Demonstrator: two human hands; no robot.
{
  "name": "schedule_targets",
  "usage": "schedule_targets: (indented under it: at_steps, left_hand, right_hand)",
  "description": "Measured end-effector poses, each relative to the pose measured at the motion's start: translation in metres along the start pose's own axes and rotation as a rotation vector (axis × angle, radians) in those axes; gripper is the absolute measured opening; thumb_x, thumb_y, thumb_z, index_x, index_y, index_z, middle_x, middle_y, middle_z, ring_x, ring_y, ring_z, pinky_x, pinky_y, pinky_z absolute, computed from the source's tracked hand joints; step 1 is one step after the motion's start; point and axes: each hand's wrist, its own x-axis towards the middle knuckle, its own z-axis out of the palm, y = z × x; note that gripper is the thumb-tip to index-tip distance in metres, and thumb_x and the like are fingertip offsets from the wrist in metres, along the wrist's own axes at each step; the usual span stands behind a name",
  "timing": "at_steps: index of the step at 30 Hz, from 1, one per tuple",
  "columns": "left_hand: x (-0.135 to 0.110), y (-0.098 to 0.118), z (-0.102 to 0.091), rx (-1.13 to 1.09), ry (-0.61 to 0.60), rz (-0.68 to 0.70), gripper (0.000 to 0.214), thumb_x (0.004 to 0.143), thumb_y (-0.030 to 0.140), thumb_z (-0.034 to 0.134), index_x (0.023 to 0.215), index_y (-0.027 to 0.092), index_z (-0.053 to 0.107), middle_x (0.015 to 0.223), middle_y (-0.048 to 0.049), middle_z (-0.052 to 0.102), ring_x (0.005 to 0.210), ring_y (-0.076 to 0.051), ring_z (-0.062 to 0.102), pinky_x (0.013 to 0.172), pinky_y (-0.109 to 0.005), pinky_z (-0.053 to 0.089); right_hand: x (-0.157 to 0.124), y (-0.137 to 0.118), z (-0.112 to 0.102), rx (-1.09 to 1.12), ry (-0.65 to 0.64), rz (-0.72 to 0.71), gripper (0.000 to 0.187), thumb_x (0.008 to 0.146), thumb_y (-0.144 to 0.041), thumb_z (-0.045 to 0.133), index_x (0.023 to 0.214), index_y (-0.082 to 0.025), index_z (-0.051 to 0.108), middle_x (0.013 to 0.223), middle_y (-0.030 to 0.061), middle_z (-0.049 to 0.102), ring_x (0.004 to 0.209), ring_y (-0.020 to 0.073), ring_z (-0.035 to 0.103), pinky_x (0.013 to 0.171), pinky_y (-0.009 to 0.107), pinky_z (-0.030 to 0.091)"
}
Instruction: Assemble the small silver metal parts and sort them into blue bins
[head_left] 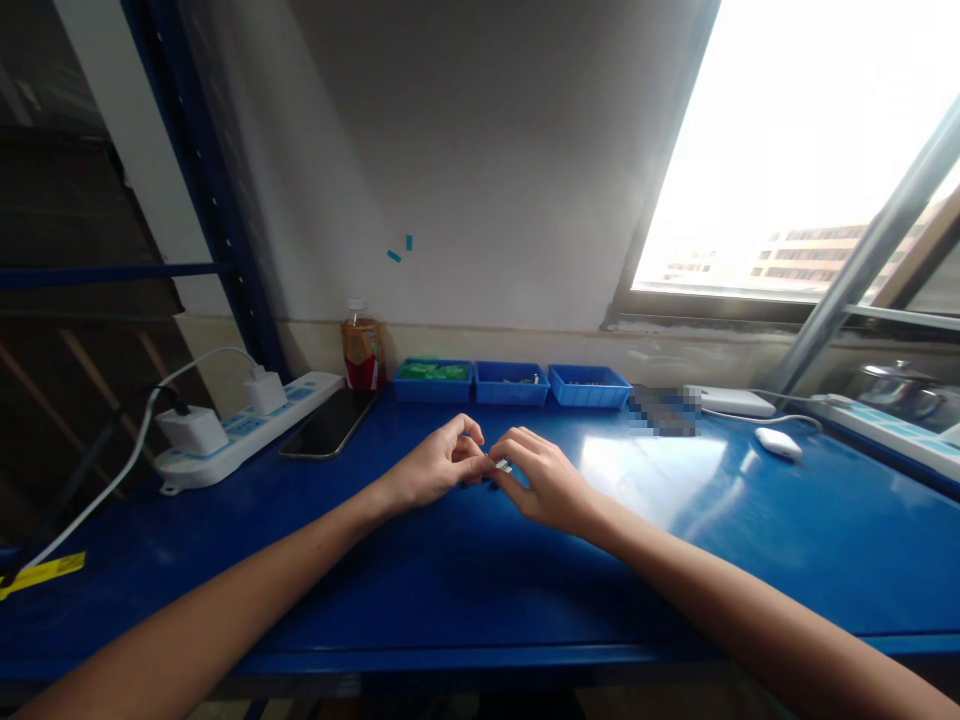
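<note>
My left hand (442, 465) and my right hand (544, 475) meet over the middle of the blue table (420, 580), fingertips close together. Between them is a small light-coloured piece (503, 466), too small to name. The right thumb and fingers pinch it, and the left thumb and forefinger close in at its left side. My fingers cover most of it. Behind the hands stand three blue bins: the left bin (433, 392) has green pieces in it, the middle bin (511, 392) small metallic-looking parts, the right bin (590, 393) small parts I cannot make out.
At the left lie a power strip (244, 440) with plugged chargers and a phone (328, 425). A drink bottle (362, 350) stands by the wall. Rightward are a white box-shaped device (731, 401), a small white case (778, 443) and another power strip (892, 430).
</note>
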Motion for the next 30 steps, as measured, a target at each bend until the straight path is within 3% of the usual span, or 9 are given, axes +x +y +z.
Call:
schedule_targets:
  at_steps: [4, 8, 11, 14, 17, 20, 23, 27, 30]
  left_hand:
    - [-0.005, 0.009, 0.002, 0.142, -0.003, 0.061, 0.027, 0.084, 0.041, 0.056, 0.091, 0.017, 0.046, 0.071, 0.0009, 0.059, 0.066, -0.012, 0.058, 0.064, -0.025, 0.046]
    - [-0.011, 0.018, 0.006, 0.483, 0.033, 0.205, 0.021, 0.083, 0.035, 0.058, 0.096, 0.019, 0.055, 0.082, -0.0020, 0.064, 0.076, -0.015, 0.060, 0.064, -0.024, 0.045]
    - [-0.013, 0.019, 0.007, 0.609, 0.092, 0.262, 0.017, 0.084, 0.032, 0.055, 0.093, 0.019, 0.058, 0.079, -0.0013, 0.064, 0.072, -0.014, 0.059, 0.063, -0.023, 0.044]
    - [-0.010, 0.016, 0.006, 0.559, 0.159, 0.206, 0.021, 0.087, 0.036, 0.051, 0.093, 0.017, 0.059, 0.075, -0.0013, 0.064, 0.068, -0.014, 0.058, 0.062, -0.023, 0.043]
    - [-0.006, 0.010, 0.007, 0.394, 0.162, 0.112, 0.030, 0.088, 0.042, 0.048, 0.091, 0.015, 0.058, 0.072, -0.0018, 0.062, 0.065, -0.014, 0.057, 0.060, -0.024, 0.044]
    - [-0.004, 0.005, 0.010, 0.262, 0.091, 0.070, 0.034, 0.089, 0.045, 0.046, 0.084, 0.014, 0.058, 0.069, -0.0015, 0.060, 0.063, -0.013, 0.055, 0.060, -0.024, 0.044]
    - [-0.004, 0.005, 0.009, 0.271, 0.057, 0.066, 0.040, 0.091, 0.048, 0.039, 0.081, 0.014, 0.057, 0.068, -0.0016, 0.060, 0.062, -0.012, 0.055, 0.061, -0.024, 0.044]
    - [-0.007, 0.012, -0.006, 0.622, 0.091, 0.121, 0.033, 0.089, 0.044, 0.043, 0.095, 0.017, 0.061, 0.073, -0.0024, 0.062, 0.065, -0.014, 0.056, 0.059, -0.024, 0.041]
    - [-0.008, 0.014, -0.019, 0.864, 0.053, 0.161, 0.026, 0.085, 0.039, 0.051, 0.094, 0.018, 0.063, 0.082, -0.0043, 0.063, 0.073, -0.017, 0.057, 0.061, -0.024, 0.041]
  right_hand:
    - [0.000, 0.003, 0.004, 0.039, 0.077, 0.098, 0.006, 0.089, -0.021, 0.051, 0.084, -0.020, 0.055, 0.081, 0.0031, 0.059, 0.076, 0.0158, 0.055, 0.068, 0.028, 0.044]
    - [0.000, 0.006, 0.011, 0.062, 0.120, 0.184, 0.015, 0.089, -0.022, 0.048, 0.075, -0.020, 0.054, 0.074, 0.0017, 0.058, 0.071, 0.0144, 0.055, 0.063, 0.026, 0.043]
    - [0.000, 0.005, 0.013, 0.074, 0.122, 0.215, 0.019, 0.091, -0.025, 0.046, 0.074, -0.020, 0.054, 0.072, 0.0012, 0.058, 0.068, 0.0140, 0.055, 0.060, 0.025, 0.042]
    - [0.000, 0.004, 0.011, 0.062, 0.142, 0.220, 0.009, 0.089, -0.027, 0.050, 0.088, -0.020, 0.055, 0.078, 0.0019, 0.059, 0.071, 0.0146, 0.056, 0.062, 0.026, 0.043]
    - [-0.001, 0.003, 0.007, 0.011, 0.107, 0.153, 0.017, 0.087, -0.026, 0.053, 0.103, -0.020, 0.052, 0.088, 0.0045, 0.059, 0.078, 0.0163, 0.057, 0.068, 0.028, 0.046]
    - [-0.001, 0.002, 0.006, -0.052, 0.076, 0.055, 0.010, 0.090, -0.021, 0.048, 0.097, -0.021, 0.055, 0.087, 0.0053, 0.059, 0.078, 0.0166, 0.056, 0.069, 0.028, 0.045]
    - [0.002, 0.006, 0.001, -0.109, 0.096, 0.001, 0.012, 0.091, -0.022, 0.045, 0.093, -0.020, 0.056, 0.085, 0.0058, 0.060, 0.077, 0.0169, 0.056, 0.069, 0.029, 0.045]
    - [0.014, 0.043, -0.021, -0.249, 0.222, 0.075, 0.017, 0.092, -0.027, 0.044, 0.089, -0.019, 0.058, 0.084, 0.0065, 0.061, 0.080, 0.0184, 0.056, 0.074, 0.030, 0.044]
    - [0.017, 0.095, -0.044, -0.412, 0.395, 0.355, 0.023, 0.092, -0.035, 0.043, 0.091, -0.018, 0.059, 0.087, 0.0084, 0.061, 0.082, 0.0215, 0.057, 0.071, 0.033, 0.044]
